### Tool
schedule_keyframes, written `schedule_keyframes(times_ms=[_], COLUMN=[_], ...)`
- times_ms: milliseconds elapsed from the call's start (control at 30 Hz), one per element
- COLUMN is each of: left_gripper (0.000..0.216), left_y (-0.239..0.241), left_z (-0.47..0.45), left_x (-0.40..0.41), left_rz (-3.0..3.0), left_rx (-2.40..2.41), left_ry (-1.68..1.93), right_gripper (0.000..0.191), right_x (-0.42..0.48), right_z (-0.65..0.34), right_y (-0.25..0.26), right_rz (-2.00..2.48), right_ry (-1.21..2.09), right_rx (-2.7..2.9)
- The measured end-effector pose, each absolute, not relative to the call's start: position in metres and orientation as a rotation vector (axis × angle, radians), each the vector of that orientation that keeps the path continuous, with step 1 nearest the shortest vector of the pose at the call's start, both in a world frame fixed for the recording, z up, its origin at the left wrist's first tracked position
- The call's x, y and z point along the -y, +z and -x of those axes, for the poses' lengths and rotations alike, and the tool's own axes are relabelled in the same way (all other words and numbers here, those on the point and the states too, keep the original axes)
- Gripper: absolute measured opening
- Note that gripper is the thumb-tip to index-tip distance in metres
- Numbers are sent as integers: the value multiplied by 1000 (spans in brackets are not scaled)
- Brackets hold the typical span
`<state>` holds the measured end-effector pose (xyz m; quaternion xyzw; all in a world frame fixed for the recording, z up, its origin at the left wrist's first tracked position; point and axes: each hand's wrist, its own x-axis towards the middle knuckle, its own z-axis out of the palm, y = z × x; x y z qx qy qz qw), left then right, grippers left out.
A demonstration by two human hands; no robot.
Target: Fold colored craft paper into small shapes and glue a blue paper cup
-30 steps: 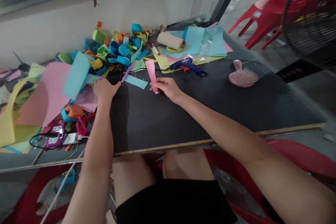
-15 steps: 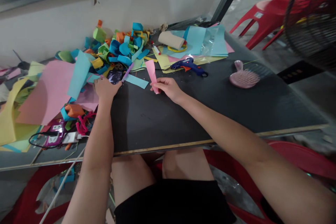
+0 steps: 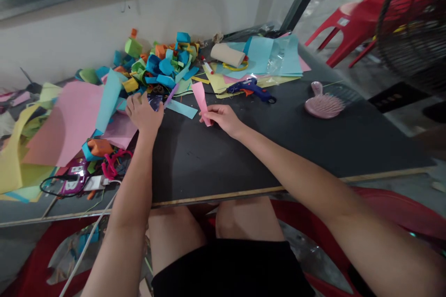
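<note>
Between the thumb and fingers of my right hand (image 3: pixel 223 118) is a pink paper strip (image 3: pixel 201 100), its upper end standing up and slightly curved. My left hand (image 3: pixel 143 113) has its fingers spread over a phone (image 3: pixel 155 101), which it partly hides; whether it touches the phone I cannot tell. A purple strip (image 3: pixel 171 94) lies just right of the left thumb. Flat on the table between the two hands is a light blue paper strip (image 3: pixel 182 109).
Folded paper pieces (image 3: pixel 163 65) are heaped along the wall. Pink sheets (image 3: pixel 66 120) and a purple power strip (image 3: pixel 75 174) lie at left. A blue glue gun (image 3: pixel 251 88), a cardboard roll (image 3: pixel 227 54) and a pink hairbrush (image 3: pixel 324 102) are at right. A fan (image 3: pixel 414 32) stands beyond the table.
My left hand has shifted slightly right and its fingers have lifted and spread over the phone. The pink strip in my right hand has tilted a little left.
</note>
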<state>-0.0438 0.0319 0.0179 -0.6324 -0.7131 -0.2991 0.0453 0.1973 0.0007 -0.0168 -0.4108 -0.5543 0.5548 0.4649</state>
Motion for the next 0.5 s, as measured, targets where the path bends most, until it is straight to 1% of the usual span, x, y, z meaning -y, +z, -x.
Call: schedule_keyframes(times_ms=[100, 167, 233, 267, 433, 500], left_gripper=[39, 45, 46, 45, 27, 24], left_y=[13, 3, -8, -13, -20, -18], left_z=[19, -2, -19, -26, -33, -29], left_x=[-31, -28, -24, -22, -15, -15], left_rz=[2265, 2532, 2729, 2750, 2589, 2532], left_rx=[2003, 1921, 1818, 1816, 1906, 1940], left_ry=[-1547, -1982, -2228, -2299, -2355, -2396], right_gripper=[26, 26, 26, 26, 24, 27], right_x=[0, 0, 0, 0, 2, 4], right_z=[-197, -197, -197, -197, -193, -191], right_y=[-16, -16, -17, -18, -20, -20], right_rz=[997, 991, 984, 983, 1037, 1064], right_ry=[1373, 1379, 1378, 1371, 1329, 1320], right_rx=[1385, 1408, 1437, 1453, 1460, 1386])
